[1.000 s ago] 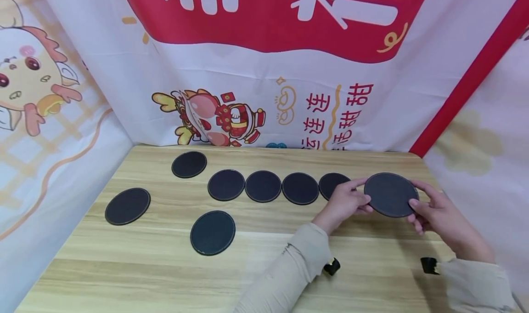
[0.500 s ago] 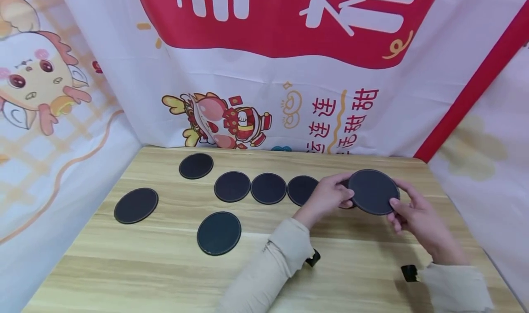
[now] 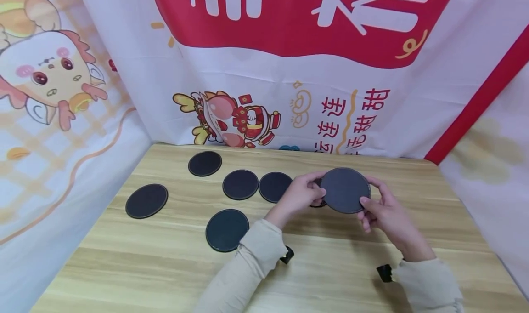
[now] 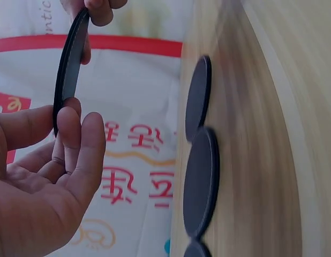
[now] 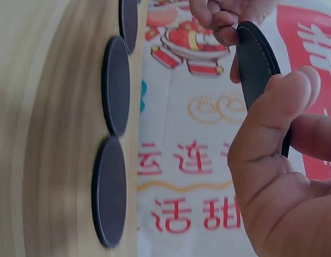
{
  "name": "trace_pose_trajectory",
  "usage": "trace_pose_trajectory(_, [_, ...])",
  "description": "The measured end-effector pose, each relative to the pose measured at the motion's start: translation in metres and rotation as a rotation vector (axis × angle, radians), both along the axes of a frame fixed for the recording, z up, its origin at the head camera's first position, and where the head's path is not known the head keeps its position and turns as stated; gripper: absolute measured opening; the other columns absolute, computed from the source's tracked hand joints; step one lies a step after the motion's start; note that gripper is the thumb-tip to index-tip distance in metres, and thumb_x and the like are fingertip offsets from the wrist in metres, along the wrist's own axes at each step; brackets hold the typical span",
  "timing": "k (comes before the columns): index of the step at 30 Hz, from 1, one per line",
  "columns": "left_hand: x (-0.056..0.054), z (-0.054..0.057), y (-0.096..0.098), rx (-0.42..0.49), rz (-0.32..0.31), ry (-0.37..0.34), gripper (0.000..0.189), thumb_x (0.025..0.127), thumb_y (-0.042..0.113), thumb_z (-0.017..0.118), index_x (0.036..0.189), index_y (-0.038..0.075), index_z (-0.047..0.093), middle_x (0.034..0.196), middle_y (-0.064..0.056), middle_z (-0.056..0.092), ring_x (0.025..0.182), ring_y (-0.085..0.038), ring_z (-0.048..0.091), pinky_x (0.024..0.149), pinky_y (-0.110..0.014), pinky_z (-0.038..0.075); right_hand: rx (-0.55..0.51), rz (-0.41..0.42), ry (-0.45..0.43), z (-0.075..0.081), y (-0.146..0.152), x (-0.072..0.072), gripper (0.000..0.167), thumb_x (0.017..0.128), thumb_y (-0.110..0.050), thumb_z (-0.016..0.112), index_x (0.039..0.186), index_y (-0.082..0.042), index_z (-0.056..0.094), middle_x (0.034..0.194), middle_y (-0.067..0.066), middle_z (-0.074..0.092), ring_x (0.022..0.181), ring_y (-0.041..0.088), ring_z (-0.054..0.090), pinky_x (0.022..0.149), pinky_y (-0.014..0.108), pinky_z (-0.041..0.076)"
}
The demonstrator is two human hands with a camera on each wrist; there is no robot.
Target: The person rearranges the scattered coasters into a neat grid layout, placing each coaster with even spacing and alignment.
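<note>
Both hands hold a round black coaster (image 3: 345, 190) with a stitched rim above the table. My left hand (image 3: 298, 194) pinches its left edge between thumb and fingers. On the opposite edge, my right hand (image 3: 386, 214) grips with the thumb on the near face. In the left wrist view the coaster (image 4: 73, 67) is seen nearly edge-on, raised off the wood, and its edge looks layered. Below it runs a row of touching coasters, among them a left-end coaster (image 3: 240, 184) and its neighbour (image 3: 274, 187). The row's right part is mostly hidden by the left hand and the held coaster.
Three separate coasters lie to the left: one at the back (image 3: 205, 163), one near the left edge (image 3: 146, 201) and one in front of the row (image 3: 227, 230). The wooden table (image 3: 136, 267) meets a printed cloth backdrop (image 3: 248, 69) behind and at both sides.
Both hands have carried the held coaster leftward, from beyond the row's right end to over its right part. The head view has shifted, so the table appears further right. The lying coasters stay put.
</note>
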State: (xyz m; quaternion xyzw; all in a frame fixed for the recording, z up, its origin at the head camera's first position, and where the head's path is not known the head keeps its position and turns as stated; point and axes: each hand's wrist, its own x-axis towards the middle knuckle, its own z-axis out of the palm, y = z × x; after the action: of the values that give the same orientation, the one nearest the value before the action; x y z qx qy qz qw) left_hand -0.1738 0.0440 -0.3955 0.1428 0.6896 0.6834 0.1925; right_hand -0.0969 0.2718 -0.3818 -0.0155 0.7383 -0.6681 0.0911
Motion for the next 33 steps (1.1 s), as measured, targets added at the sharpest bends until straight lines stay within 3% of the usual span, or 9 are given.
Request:
trace_pose_trajectory(6, [-0.003, -0.001, -0.033, -0.078, -0.038, 0.106, 0.052, 0.094, -0.005, 0.063, 0.145, 0.005, 0.055, 0.074, -0.005, 0.064, 0.065, -0.02, 0.06, 0.064, -0.029, 0.053, 0.021, 0.003, -0.052, -0.002, -0.03, -0.006, 0.059, 0.106, -0.004, 0.046, 0.153, -0.009, 0.011, 0.071, 0.015, 0.061, 0.049, 0.017, 0.056, 0.048, 0.033, 0.053])
trace_pose_trajectory(12, [-0.004, -0.001, -0.062, -0.159, -0.066, 0.119, 0.053, 0.096, -0.005, 0.062, 0.147, 0.004, 0.052, 0.077, -0.011, 0.065, 0.068, -0.023, 0.063, 0.075, -0.048, 0.058, 0.04, 0.015, -0.095, -0.009, -0.053, -0.01, 0.055, 0.105, -0.005, 0.047, 0.15, -0.009, 0.016, 0.065, 0.011, 0.058, 0.045, 0.017, 0.054, 0.044, 0.033, 0.051])
trace_pose_trajectory(17, [-0.001, -0.002, -0.081, -0.231, -0.087, 0.14, 0.051, 0.097, -0.002, 0.063, 0.147, 0.004, 0.052, 0.081, -0.022, 0.066, 0.068, -0.026, 0.063, 0.065, -0.031, 0.054, 0.054, 0.015, -0.13, -0.011, -0.068, -0.012, 0.05, 0.105, -0.006, 0.048, 0.147, -0.008, 0.022, 0.062, 0.01, 0.058, 0.043, 0.017, 0.055, 0.044, 0.033, 0.052])
trace_pose_trajectory(22, [0.005, -0.001, -0.097, -0.306, -0.102, 0.139, 0.052, 0.097, 0.0, 0.063, 0.147, 0.002, 0.05, 0.084, -0.026, 0.066, 0.072, -0.035, 0.065, 0.063, -0.028, 0.051, 0.068, 0.024, -0.147, -0.01, -0.081, -0.013, 0.048, 0.104, -0.006, 0.049, 0.145, -0.006, 0.026, 0.061, 0.011, 0.06, 0.043, 0.017, 0.056, 0.044, 0.033, 0.052])
trace_pose_trajectory(26, [0.01, 0.002, -0.106, -0.367, -0.11, 0.125, 0.053, 0.098, 0.0, 0.062, 0.149, 0.0, 0.046, 0.08, -0.023, 0.066, 0.065, -0.026, 0.063, 0.06, -0.027, 0.049, 0.066, 0.045, -0.15, -0.011, -0.092, -0.011, 0.048, 0.103, -0.006, 0.051, 0.145, -0.006, 0.027, 0.062, 0.012, 0.06, 0.043, 0.018, 0.056, 0.044, 0.033, 0.052])
trace_pose_trajectory(33, [0.021, 0.004, -0.121, -0.39, -0.122, 0.082, 0.056, 0.098, -0.003, 0.058, 0.151, -0.003, 0.04, 0.077, -0.021, 0.064, 0.06, -0.016, 0.056, 0.057, -0.029, 0.05, 0.064, 0.081, -0.159, -0.018, -0.107, -0.007, 0.046, 0.103, -0.003, 0.051, 0.144, -0.006, 0.03, 0.063, 0.014, 0.06, 0.043, 0.018, 0.056, 0.044, 0.033, 0.052])
